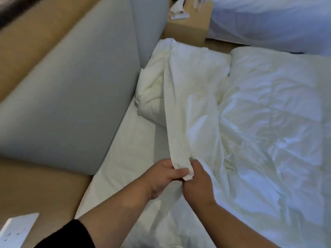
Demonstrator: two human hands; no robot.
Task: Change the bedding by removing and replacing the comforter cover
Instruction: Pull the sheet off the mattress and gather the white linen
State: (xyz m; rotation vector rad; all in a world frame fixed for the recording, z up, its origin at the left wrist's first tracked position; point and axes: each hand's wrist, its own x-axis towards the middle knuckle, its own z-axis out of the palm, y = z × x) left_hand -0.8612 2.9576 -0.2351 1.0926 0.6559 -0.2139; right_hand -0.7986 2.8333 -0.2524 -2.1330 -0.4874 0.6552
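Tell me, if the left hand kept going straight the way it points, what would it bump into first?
Probably the right hand: the left hand points right at it, both gripping the same white cover corner. Depth is hard to judge.

Headboard: a grey padded panel (71, 97) runs along the left, set against a tan wood surround (35, 38).
Nightstand: a tan wooden box (188, 27) stands at the top, between the two beds, with small white items on it.
Second bed: white bedding (272, 20), top right.
Sockets: a white plate (16, 230), bottom left.
Light: dim, bluish.
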